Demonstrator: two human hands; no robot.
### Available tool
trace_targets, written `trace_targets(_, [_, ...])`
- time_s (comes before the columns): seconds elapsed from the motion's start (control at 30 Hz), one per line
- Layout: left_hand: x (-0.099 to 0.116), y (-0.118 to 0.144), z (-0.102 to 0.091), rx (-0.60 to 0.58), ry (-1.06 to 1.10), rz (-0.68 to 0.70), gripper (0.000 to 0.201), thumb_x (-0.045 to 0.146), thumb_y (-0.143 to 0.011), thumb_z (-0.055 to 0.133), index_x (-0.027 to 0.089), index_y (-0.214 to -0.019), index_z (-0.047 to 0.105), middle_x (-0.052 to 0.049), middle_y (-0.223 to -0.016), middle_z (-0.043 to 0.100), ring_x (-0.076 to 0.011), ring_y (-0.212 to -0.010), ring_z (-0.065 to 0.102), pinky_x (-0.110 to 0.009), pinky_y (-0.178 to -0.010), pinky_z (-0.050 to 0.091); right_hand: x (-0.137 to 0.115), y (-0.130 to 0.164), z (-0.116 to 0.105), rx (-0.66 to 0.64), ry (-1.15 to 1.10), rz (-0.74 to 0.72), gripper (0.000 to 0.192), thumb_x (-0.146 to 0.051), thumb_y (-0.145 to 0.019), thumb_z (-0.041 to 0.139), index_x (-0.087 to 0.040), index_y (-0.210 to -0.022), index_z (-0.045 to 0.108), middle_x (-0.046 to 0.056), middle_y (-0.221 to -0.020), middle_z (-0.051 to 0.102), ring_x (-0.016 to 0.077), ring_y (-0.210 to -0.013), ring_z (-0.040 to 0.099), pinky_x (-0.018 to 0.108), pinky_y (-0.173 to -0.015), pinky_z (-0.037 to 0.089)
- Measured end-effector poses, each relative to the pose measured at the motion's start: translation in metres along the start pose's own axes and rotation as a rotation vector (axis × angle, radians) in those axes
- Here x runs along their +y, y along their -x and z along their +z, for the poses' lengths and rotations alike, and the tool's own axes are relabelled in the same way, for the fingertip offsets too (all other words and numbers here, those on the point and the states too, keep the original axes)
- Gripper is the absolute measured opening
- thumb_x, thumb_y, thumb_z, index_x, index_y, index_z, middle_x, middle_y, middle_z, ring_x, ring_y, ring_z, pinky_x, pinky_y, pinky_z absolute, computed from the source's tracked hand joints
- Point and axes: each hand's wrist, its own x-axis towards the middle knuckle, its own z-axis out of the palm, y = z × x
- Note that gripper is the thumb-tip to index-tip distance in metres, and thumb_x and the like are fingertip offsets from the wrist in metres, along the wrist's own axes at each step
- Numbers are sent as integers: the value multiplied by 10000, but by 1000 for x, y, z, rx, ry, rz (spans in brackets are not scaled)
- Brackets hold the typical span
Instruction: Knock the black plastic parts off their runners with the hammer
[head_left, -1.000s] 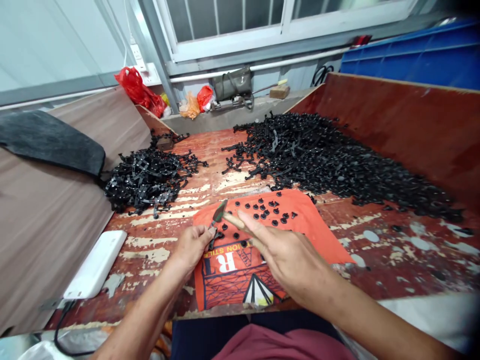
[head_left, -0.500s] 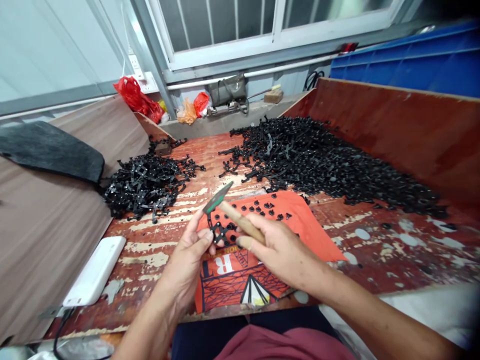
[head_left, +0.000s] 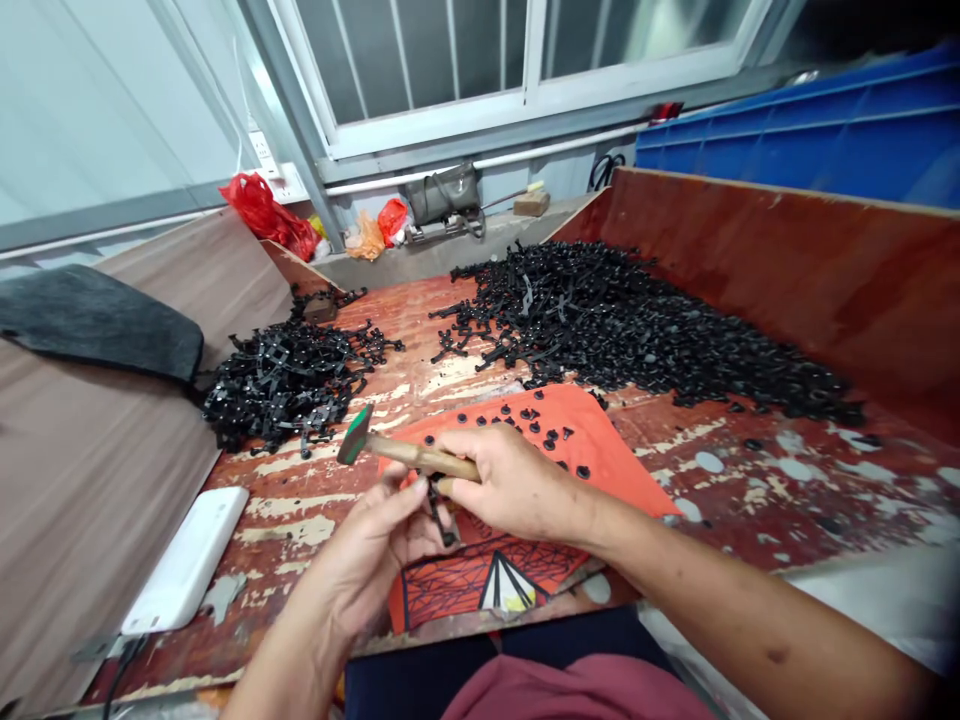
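My right hand [head_left: 510,480] is closed round the wooden handle of a hammer [head_left: 420,458], whose green and grey head points left above my left hand. Between the fingers of my left hand [head_left: 382,530] is a small black linkage piece [head_left: 436,515], turned on edge and partly covered by the fingers. The fingertips of both hands come close together at this piece. Under the hands lies an orange-red printed cloth [head_left: 630,470]. Several small black studs [head_left: 551,433] are scattered over its upper part.
A large heap of black parts [head_left: 622,320] spreads over the right side of the worn red tabletop [head_left: 300,520]. A smaller heap of linkages [head_left: 289,380] lies left. A white power bank [head_left: 187,560] with a cable rests at the left, and a blue crate [head_left: 810,130] stands beyond the board.
The hammer has swung left and lower, its handle now lying nearly level. My left hand has turned the black linkage, which now points downward. My right hand has moved left toward it.
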Motion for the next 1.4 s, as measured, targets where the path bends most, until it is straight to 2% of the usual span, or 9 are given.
trace_targets(0.13, [27, -26, -16, 261, -144, 221, 466, 332, -596, 874, 221, -915, 553, 65, -645, 608, -92, -509, 564, -218, -517, 523, 7, 8, -13, 137, 73, 7, 280, -92, -850, 590, -231, -1075, 683, -31, -859, 670, 133, -741, 585, 229, -654, 395])
trace_targets(0.23, [42, -47, -30, 387, -282, 272, 498, 360, -523, 882, 206, -837, 528, 91, -548, 548, -64, -407, 456, -164, -393, 410, 22, 26, -26, 204, 147, 134, 237, -192, -923, 543, -232, -1128, 654, -44, -732, 610, 130, -607, 525, 238, -575, 373])
trace_targets(0.33, [42, -62, -35, 317, -373, 218, 459, 389, -532, 856, 177, -782, 535, 88, -492, 501, -65, -399, 444, -160, -387, 378, 38, 47, -35, 179, 153, 238, 260, -227, -933, 529, -239, -1164, 650, -42, -714, 623, 136, -569, 528, 236, -536, 380])
trace_targets(0.5, [31, -76, -30, 208, -407, 127, 428, 394, -563, 834, 160, -755, 532, 47, -532, 560, -75, -430, 490, -174, -423, 424, 50, 72, -38, 141, 132, 288, 368, -229, -935, 526, -271, -1284, 634, 13, -1016, 731, 191, -758, 650, 274, -685, 509])
trace_targets(0.63, [29, -83, -30, 190, -420, 113, 400, 382, -585, 821, 161, -746, 529, 49, -528, 558, -79, -413, 493, -190, -419, 450, 53, 77, -39, 121, 68, 269, 425, -225, -969, 491, -319, -1377, 562, -1, -1271, 667, 212, -954, 675, 303, -812, 541])
trace_targets(0.8, [27, -88, -32, 191, -428, 111, 371, 359, -604, 811, 159, -764, 543, 52, -522, 559, -73, -407, 483, -184, -415, 449, 51, 74, -40, 103, 64, 226, 495, -183, -972, 478, -358, -1435, 494, -16, -1412, 563, 222, -1113, 646, 347, -941, 521])
trace_targets(1.0, [28, -89, -29, 229, -441, 123, 391, 368, -583, 814, 157, -768, 542, 47, -499, 571, -75, -378, 493, -169, -395, 422, 46, 66, -42, 84, 128, 184, 538, -177, -1009, 391, -427, -1485, 378, -39, -1395, 577, 208, -1129, 636, 396, -976, 508])
trace_targets(1.3, [28, -89, -28, 219, -437, 135, 413, 374, -549, 833, 145, -762, 563, 51, -504, 569, -75, -374, 493, -178, -387, 424, 42, 58, -40, 77, 226, 180, 550, -178, -997, 422, -450, -1475, 390, -55, -1265, 672, 176, -881, 708, 308, -797, 566])
trace_targets(1.4, [28, -88, -29, 229, -429, 133, 436, 381, -547, 841, 146, -798, 573, 58, -501, 561, -69, -373, 479, -172, -390, 411, 42, 57, -40, 62, 217, 182, 544, -183, -1003, 415, -444, -1479, 386, -49, -1275, 667, 182, -895, 708, 318, -818, 560])
